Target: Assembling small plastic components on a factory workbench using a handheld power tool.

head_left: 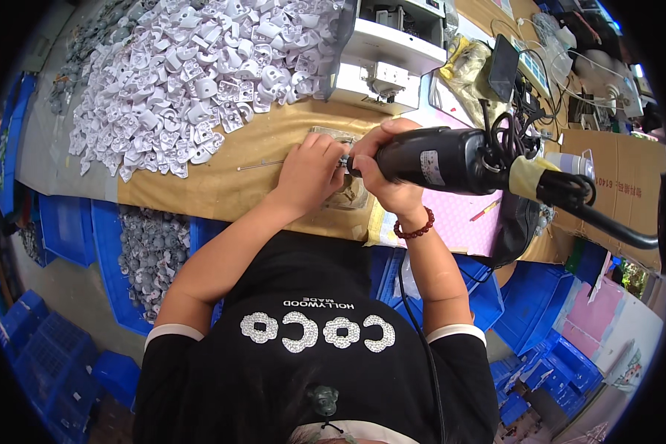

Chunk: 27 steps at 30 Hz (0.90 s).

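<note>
My right hand (pixel 392 174), with a red bead bracelet on its wrist, is closed around the front end of a black cylindrical corded power tool (pixel 436 159). The tool's body hides part of the palm. Close beside it, my left hand (pixel 311 170) has its fingers curled down at a small metallic piece (pixel 343 160) at the tool's tip; what exactly they pinch is hidden. Under both hands lies a worn, tan-grey block (pixel 350 196) on the brown-covered table. A thin metal rod (pixel 259 165) rests left of my left hand.
A large heap of white plastic parts (pixel 192 81) covers the table's far left. A white machine (pixel 381 66) stands behind my hands. At right are a pink sheet (pixel 459 222), a cardboard box (pixel 614 185) and tangled cables. Blue bins, one with grey parts (pixel 152 251), sit below the table.
</note>
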{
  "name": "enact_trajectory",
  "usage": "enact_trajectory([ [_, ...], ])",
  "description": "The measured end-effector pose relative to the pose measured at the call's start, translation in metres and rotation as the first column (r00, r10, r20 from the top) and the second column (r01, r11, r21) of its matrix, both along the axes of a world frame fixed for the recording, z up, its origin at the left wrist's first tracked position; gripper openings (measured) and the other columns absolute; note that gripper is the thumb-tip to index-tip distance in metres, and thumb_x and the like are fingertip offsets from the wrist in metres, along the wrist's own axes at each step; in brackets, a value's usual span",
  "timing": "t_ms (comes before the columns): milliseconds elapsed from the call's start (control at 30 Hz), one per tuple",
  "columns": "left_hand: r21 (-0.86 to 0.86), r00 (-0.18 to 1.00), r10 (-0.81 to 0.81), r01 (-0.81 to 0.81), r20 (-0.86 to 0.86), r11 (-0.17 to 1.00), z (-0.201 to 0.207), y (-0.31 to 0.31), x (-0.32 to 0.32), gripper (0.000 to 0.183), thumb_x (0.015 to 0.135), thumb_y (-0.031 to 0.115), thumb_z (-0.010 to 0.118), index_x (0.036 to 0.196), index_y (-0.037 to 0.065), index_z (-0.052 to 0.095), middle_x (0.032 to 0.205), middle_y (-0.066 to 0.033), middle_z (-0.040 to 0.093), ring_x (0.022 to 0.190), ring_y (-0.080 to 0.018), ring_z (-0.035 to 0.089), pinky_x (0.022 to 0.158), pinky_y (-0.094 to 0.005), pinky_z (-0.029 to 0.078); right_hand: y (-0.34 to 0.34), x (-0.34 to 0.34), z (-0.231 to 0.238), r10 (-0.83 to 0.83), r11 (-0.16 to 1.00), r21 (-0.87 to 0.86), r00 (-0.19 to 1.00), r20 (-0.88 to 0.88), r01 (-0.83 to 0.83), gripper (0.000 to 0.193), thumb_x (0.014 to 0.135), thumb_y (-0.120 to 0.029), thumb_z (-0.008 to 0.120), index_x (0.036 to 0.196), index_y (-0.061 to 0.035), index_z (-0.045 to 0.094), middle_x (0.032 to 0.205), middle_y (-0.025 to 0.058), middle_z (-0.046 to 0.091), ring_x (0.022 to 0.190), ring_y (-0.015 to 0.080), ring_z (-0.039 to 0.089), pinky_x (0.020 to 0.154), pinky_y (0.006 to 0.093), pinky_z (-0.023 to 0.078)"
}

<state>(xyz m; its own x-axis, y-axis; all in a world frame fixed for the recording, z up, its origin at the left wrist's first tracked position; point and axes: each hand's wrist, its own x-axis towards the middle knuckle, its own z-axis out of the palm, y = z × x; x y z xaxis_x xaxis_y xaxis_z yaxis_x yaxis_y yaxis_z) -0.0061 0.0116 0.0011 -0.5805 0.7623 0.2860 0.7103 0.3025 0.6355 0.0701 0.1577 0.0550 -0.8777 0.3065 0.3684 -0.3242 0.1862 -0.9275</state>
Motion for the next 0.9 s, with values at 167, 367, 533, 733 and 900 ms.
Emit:
enact_trajectory([
  [167, 0.007, 1.000, 0.001, -0.001, -0.004, 1.000, -0.001, 0.001, 0.000, 0.037, 0.069, 0.008, 0.069, 0.105, 0.012, 0.059, 0.100, -0.0057, 0.059, 0.101, -0.0271, 0.058, 0.076, -0.0413, 0.049, 0.002, 0.001, -0.003, -0.006, 0.993, 0.117, 0.999, -0.038, 0.011, 0.061, 0.081, 0.011, 0.065, 0.134, -0.0102, 0.042, 0.081, 0.0078, 0.061, 0.075, 0.0190, 0.062, 0.075, 0.0354, 0.053],
  [367, 0.064, 1.000, -0.010, 0.011, -0.018, 0.998, -0.006, 0.001, -0.001, 0.040, 0.068, 0.006, 0.069, 0.105, 0.012, 0.057, 0.099, -0.0069, 0.058, 0.100, -0.0298, 0.057, 0.076, -0.0422, 0.050, 0.000, 0.000, 0.002, 0.047, 0.989, 0.143, 0.997, -0.055, -0.039, 0.061, 0.080, 0.010, 0.066, 0.133, -0.0094, 0.042, 0.081, 0.0079, 0.061, 0.075, 0.0191, 0.062, 0.074, 0.0353, 0.053],
  [533, 0.032, 1.000, -0.001, 0.000, 0.011, 0.999, -0.005, 0.002, -0.001, 0.040, 0.068, 0.006, 0.071, 0.105, 0.010, 0.056, 0.102, -0.0100, 0.057, 0.103, -0.0323, 0.055, 0.082, -0.0431, 0.049, 0.003, -0.003, 0.008, 0.016, 0.996, 0.093, 1.000, 0.019, -0.018, 0.056, 0.078, 0.011, 0.068, 0.127, -0.0057, 0.046, 0.082, 0.0072, 0.062, 0.077, 0.0187, 0.063, 0.076, 0.0355, 0.054],
  [733, 0.020, 0.995, 0.005, -0.007, 0.098, 1.000, 0.004, -0.002, 0.003, 0.042, 0.076, 0.007, 0.074, 0.114, 0.003, 0.059, 0.118, -0.0128, 0.060, 0.115, -0.0363, 0.052, 0.099, -0.0450, 0.044, 0.061, -0.009, 0.026, -0.324, 0.906, -0.190, 0.908, 0.266, 0.379, 0.040, 0.084, -0.003, 0.070, 0.120, 0.0049, 0.054, 0.087, 0.0068, 0.067, 0.079, 0.0147, 0.065, 0.077, 0.0281, 0.051],
  [900, 0.056, 0.995, -0.059, 0.055, 0.075, 0.997, 0.003, -0.005, 0.003, 0.039, 0.079, 0.007, 0.075, 0.116, 0.005, 0.062, 0.119, -0.0110, 0.064, 0.122, -0.0358, 0.051, 0.101, -0.0439, 0.044, 0.117, 0.010, -0.036, -0.551, 0.794, -0.075, 0.765, 0.334, 0.604, 0.044, 0.089, -0.006, 0.068, 0.127, 0.0082, 0.051, 0.102, 0.0118, 0.066, 0.091, 0.0183, 0.065, 0.082, 0.0319, 0.052],
])
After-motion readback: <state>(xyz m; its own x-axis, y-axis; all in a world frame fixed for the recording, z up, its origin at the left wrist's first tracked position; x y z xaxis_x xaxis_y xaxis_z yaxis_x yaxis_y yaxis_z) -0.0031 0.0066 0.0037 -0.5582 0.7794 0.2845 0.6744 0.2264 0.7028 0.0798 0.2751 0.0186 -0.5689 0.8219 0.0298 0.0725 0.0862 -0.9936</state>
